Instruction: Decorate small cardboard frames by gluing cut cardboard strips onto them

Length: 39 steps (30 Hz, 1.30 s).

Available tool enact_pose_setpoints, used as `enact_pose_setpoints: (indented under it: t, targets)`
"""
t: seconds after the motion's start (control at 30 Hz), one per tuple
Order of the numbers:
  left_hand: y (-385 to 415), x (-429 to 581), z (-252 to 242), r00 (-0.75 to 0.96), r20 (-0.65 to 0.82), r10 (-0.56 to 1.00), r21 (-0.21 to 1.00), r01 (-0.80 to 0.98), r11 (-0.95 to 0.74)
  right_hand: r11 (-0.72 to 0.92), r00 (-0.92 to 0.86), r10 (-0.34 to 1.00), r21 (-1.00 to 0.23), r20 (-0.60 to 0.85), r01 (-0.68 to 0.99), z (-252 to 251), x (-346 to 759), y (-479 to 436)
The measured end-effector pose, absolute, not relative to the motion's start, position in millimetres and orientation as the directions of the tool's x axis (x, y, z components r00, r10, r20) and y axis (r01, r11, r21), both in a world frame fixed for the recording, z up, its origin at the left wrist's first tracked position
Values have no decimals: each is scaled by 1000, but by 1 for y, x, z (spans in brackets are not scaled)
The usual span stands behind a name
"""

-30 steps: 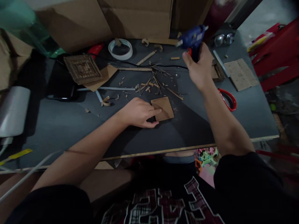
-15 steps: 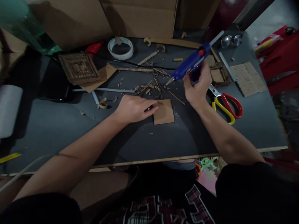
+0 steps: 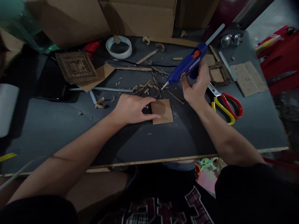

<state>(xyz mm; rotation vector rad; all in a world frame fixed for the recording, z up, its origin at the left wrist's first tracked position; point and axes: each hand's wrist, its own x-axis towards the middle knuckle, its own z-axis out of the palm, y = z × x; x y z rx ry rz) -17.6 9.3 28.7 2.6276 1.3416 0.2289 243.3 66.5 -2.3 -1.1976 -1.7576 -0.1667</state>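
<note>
My left hand point(image 3: 134, 109) lies at the left side of a small square of brown cardboard point(image 3: 163, 111), which is flat on the dark table. Its thumb and forefinger are spread apart, with their tips on the cardboard. In my right hand point(image 3: 197, 84) is a blue hot glue gun point(image 3: 187, 65), fingers wrapped round its handle. A glue stick point(image 3: 215, 33) pokes out of the gun's back end. The nozzle points down and left, above thin cardboard scraps point(image 3: 149, 87) just beyond the square.
Scissors point(image 3: 225, 105) with red and yellow handles lie right of my right hand. A small corrugated frame point(image 3: 219, 75) and a ribbed cardboard sheet point(image 3: 248, 77) are behind them. Farther left are a tape roll point(image 3: 119, 47), a woven-looking cardboard square point(image 3: 76, 67) and glue sticks point(image 3: 112, 90).
My left thumb and forefinger have spread apart over the cardboard square. The glue gun has moved left and slightly down, its nozzle nearer the square.
</note>
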Motion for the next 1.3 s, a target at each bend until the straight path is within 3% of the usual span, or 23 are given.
enact_pose_setpoints:
  t: [0.17, 0.33, 0.47, 0.57, 0.67, 0.87, 1.03, 1.3]
  targets:
    - [10, -9, 41, 514, -144, 845, 209, 851, -482, 491, 43, 705, -531, 708, 691, -9, 246, 72]
    - [9, -4, 57, 572, -270, 774, 192, 820, -539, 450, 55, 731, -541, 680, 710, -7, 245, 71]
    - [7, -4, 55, 601, -171, 780, 156, 799, -581, 339, 13, 821, -505, 571, 793, -4, 245, 68]
    - [7, -11, 50, 606, -120, 786, 234, 787, -571, 298, 19, 847, -504, 532, 810, -4, 247, 67]
    - [10, -19, 50, 584, -166, 794, 286, 799, -528, 337, -12, 838, -500, 546, 798, -4, 248, 66]
    - [15, -28, 53, 585, -177, 792, 205, 809, -551, 477, -212, 807, -398, 551, 784, -3, 245, 58]
    - [22, -35, 49, 571, -184, 800, 199, 819, -539, 496, -248, 809, -391, 533, 775, -1, 239, 54]
    - [9, -34, 37, 470, -55, 881, 264, 858, -441, 506, -303, 796, -303, 524, 808, 8, 226, 45]
